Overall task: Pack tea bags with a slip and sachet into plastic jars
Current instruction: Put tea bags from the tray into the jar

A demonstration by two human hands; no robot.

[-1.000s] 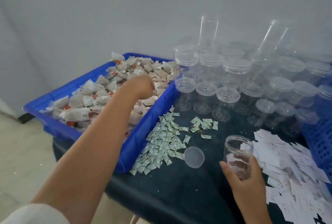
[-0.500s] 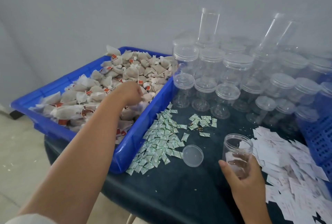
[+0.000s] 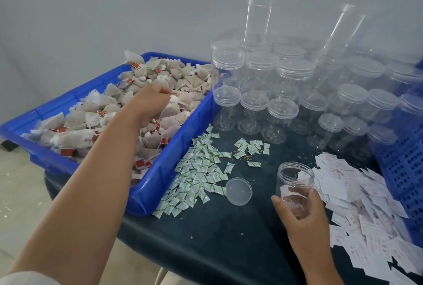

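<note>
Barely begun — the right hand (image 3: 302, 213) grips the open jar (image 3: 295, 184) on the table (image 3: 229, 234), seemingly a slip (image 3: 286, 191) inside, while the left hand (image 3: 151, 101) pinches tea bags (image 3: 174, 111) with curled fingers in the blue tray (image 3: 160, 184) — sachet (image 3: 199, 170) and lid (image 3: 238, 191) remain

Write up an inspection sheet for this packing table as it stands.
Surface: dark table, a few crumbs.
Job's things: blue tray heaped with tea bags; sachets and slips loose on the table; open jar, its lid beside it.
Clutter: lidded empty jars massed at the back; blue crate at right.
Grips: left hand curled on tea bags; right hand holds the open jar.
Cables: nothing seen.
Surroundings: plain wall, pale floor.
</note>
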